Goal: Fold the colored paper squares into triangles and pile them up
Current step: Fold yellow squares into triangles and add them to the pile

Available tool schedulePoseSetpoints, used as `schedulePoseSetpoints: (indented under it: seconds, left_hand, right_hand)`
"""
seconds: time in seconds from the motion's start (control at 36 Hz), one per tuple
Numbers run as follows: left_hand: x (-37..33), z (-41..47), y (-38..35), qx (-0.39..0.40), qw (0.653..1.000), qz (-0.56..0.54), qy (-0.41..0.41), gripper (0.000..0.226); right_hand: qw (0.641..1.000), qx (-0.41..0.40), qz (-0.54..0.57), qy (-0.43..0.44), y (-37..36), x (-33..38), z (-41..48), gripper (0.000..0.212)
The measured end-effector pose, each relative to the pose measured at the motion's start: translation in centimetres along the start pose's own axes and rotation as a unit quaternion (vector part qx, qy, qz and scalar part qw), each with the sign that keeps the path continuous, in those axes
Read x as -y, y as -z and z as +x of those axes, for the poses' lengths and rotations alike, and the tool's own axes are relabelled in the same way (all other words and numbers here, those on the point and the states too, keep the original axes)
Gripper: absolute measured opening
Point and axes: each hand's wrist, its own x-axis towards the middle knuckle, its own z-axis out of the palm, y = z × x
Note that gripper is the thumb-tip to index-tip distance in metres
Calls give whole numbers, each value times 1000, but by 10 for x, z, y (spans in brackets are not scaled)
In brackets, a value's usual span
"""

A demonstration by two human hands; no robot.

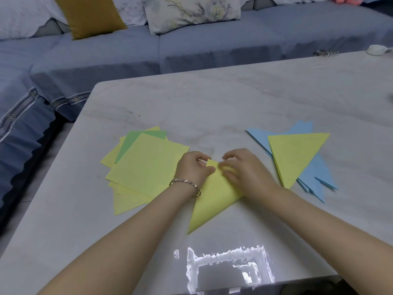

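I am looking at the yellow sheet [212, 201] lying on the table [212, 99] straight ahead of me, doubled over into a pointed shape with its near tip aiming at the table's front edge. Both hands are meeting at its far corner. The left hand [192, 169] is pinching that corner between thumb and curled fingers [201, 156]. The right hand [244, 167] is curling its own fingers [232, 154] down onto the same corner, grasping the paper from the other side, and its palm is covering the sheet's right edge. A bracelet [187, 184] is sitting on the left wrist. Just beside the sheet on the left, a loose stack of flat squares [146, 169] is fanning out, mostly yellow, with one green square [136, 143] showing near the top. To the right, a yellow triangle [295, 156] is resting on a pile of blue triangles [314, 177]. Beyond the table, a blue sofa [202, 47] is carrying a mustard cushion [89, 15] and a floral cushion [191, 11].
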Motion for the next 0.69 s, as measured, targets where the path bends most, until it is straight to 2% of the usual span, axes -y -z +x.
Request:
schedulePoseSetpoints:
  seconds: [0.11,0.25,0.39,0.61,0.69]
  left_hand:
    - [15,11,-1,-24,999,22,15,21]
    - [25,13,-4,-40,998,52,-10,20]
    - [28,12,-7,-50,994,85,-36,20]
    - [32,12,-8,-57,995,76,-41,22]
    - [33,13,-7,-57,995,69,-43,22]
  right_hand:
    - [996,27,-34,82,-25,-2,-21,35]
    - [993,5,-31,110,-39,-1,-47,52]
    - [990,-14,-36,135,-41,-1,-76,33]
    - [988,-47,-87,122,-42,4,-80,31]
    - [990,-60,-99,78,-40,1,-79,46]
